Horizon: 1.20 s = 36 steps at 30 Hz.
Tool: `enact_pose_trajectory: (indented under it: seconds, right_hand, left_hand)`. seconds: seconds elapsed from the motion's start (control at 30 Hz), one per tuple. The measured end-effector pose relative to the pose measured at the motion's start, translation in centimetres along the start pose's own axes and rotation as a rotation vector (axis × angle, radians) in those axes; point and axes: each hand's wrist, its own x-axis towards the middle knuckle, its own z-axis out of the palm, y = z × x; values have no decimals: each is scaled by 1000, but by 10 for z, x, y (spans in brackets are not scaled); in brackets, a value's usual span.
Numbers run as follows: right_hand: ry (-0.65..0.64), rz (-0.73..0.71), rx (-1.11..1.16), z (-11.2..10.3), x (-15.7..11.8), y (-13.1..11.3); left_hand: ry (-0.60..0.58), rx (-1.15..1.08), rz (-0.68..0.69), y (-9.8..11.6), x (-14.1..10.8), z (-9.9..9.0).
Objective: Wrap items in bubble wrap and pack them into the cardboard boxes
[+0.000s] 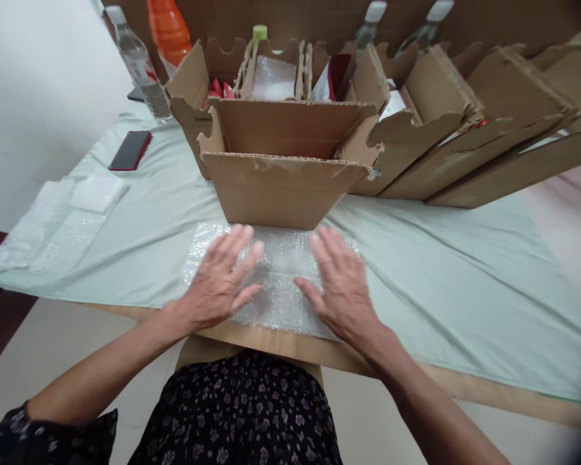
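A sheet of clear bubble wrap (281,284) lies flat at the table's front edge. Over its left part is my left hand (223,274), fingers spread and palm down, holding nothing. My right hand (336,278) is likewise open above the right part of the sheet, its fingertips slightly blurred. Whether the palms touch the plastic I cannot tell. Just beyond my fingertips stands an open cardboard box (275,190), its front wall facing me and its floor hidden.
Behind stand several cardboard holders (430,90) with packets inside. A clear bottle (140,64) and an orange bottle (169,32) rise at the back left. Nearer on the green cloth (445,278) lie a phone (130,150) and folded bubble wrap pieces (62,219).
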Motion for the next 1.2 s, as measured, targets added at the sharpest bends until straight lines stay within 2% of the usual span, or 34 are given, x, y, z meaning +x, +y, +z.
enact_pose_trajectory:
  seconds: [0.07,0.17,0.3,0.5,0.7,0.83,0.9,0.97,1.07,1.13,1.2]
  right_hand:
    - [-143,-69,17,17,10,-14]
    - [-287,-68,-11,42,15,-15]
    - [-282,-59,-54,54,7,-4]
    - [-265,-2,-90,45,-5,12]
    - [-243,165,-160,31,-31,52]
    - [-156,320,-230,14,-57,81]
    - [-85,405,-250,-1,-77,93]
    - [-33,400,-206,-19,-99,98]
    - [-54,204,-48,-41,-125,88]
    - [-127,51,21,-46,-130,74]
    - [-171,-40,30,-43,-127,62]
  left_hand:
    - [-143,-41,84,6,8,18]
    - [-275,-59,40,2,8,40]
    - [-332,-16,-51,-9,-1,43]
    - [-336,17,-151,-16,-15,32]
    - [-286,52,-342,-36,-38,25]
    - [-323,112,-447,-52,-61,11]
    - [-285,144,-490,-55,-76,1]
    - [-222,150,-465,-53,-88,-11]
    - [-181,80,-291,-37,-94,-24]
    - [-209,8,-136,-24,-89,-25]
    - [-254,-36,-8,-14,-81,-19]
